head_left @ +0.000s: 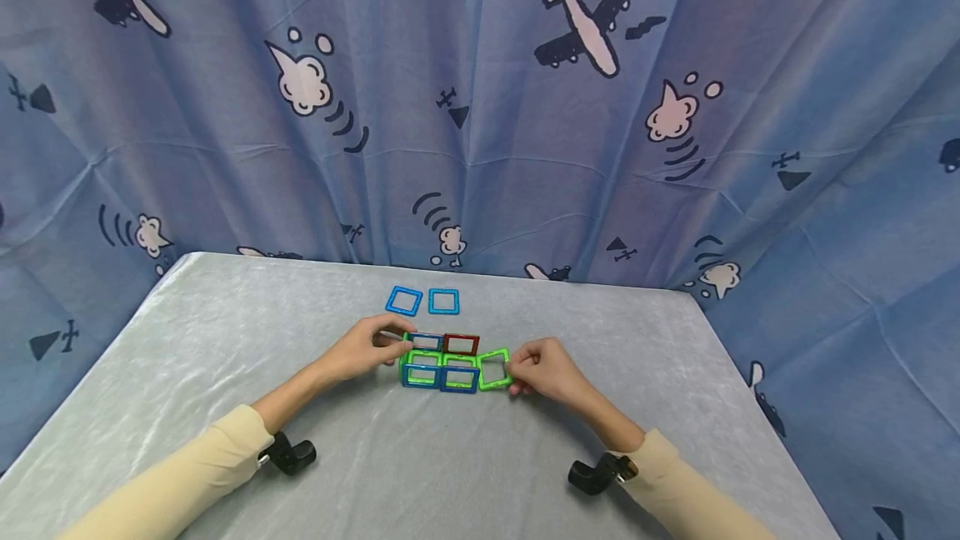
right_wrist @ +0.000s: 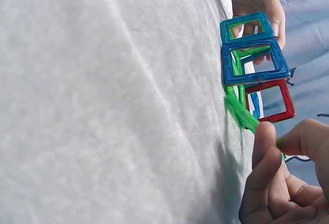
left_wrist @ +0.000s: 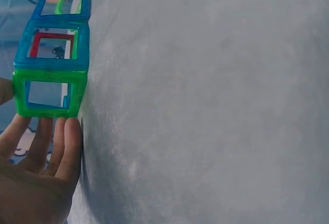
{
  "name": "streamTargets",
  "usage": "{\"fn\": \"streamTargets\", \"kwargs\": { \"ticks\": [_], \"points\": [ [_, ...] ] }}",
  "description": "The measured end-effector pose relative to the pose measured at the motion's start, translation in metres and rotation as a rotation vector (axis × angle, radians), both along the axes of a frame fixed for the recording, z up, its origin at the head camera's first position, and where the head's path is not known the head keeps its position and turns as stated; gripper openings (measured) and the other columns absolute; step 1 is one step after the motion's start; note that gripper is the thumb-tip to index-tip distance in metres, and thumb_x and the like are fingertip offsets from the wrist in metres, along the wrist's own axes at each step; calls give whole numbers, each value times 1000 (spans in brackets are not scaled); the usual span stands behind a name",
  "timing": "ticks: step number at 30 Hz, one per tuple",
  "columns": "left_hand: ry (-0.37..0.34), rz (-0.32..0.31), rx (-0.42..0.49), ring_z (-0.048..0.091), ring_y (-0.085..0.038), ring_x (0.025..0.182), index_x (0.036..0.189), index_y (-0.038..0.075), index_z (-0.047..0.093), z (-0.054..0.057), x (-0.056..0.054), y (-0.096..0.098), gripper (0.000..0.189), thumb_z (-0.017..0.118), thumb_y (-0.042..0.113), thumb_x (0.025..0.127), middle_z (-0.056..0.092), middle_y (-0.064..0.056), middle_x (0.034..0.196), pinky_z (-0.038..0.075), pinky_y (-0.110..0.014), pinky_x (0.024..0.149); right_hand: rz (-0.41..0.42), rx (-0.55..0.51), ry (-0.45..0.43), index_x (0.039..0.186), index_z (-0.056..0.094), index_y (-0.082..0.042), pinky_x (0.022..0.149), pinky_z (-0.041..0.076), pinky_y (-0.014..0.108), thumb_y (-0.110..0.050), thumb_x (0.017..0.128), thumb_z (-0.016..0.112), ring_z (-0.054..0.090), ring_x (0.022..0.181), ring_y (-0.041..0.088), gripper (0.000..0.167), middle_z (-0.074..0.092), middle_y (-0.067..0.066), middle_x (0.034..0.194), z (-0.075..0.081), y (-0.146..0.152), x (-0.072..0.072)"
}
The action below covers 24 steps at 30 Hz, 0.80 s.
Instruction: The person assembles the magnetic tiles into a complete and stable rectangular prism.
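Note:
Magnetic square tiles form a box-like row, with blue tiles along the near side, a red tile at the back and green tiles below. My left hand is at the row's left end. In the left wrist view its straight fingers touch the green end tile from outside. Between thumb and index finger, my right hand pinches the outer edge of a green square tile. This tile leans at the row's right end, its inner edge against the row.
Two loose blue square tiles, a tilted one and a straighter one, lie behind the row. A pale cloth covers the table. Behind it hangs a blue curtain with airplane prints.

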<state>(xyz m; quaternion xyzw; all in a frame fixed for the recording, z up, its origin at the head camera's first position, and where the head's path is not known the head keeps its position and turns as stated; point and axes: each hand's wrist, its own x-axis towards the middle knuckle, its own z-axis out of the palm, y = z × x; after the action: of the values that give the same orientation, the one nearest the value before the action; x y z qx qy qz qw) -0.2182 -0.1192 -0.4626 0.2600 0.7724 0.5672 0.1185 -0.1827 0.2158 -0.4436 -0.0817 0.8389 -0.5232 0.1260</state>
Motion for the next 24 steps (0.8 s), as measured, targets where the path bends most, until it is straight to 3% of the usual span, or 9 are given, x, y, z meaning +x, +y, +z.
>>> {"fn": "streamTargets", "kwargs": {
  "ticks": [18,24],
  "points": [
    [-1,8,-2,68,-36,105,127,-5,62,-1,-1,2,32,65,14,102,61,-27,125,59,-40,77,-43,-91,-110,96,70,13,56,58,29,0,95,67,69,62,18,13,70,17,72,-4,5,4],
    [-11,17,-12,68,-35,105,128,-5,62,-1,0,2,32,65,14,102,61,-26,125,59,-41,77,-20,-158,-162,100,68,15,58,58,27,-4,96,69,69,65,17,19,71,16,75,-4,8,4]
  ]
}}
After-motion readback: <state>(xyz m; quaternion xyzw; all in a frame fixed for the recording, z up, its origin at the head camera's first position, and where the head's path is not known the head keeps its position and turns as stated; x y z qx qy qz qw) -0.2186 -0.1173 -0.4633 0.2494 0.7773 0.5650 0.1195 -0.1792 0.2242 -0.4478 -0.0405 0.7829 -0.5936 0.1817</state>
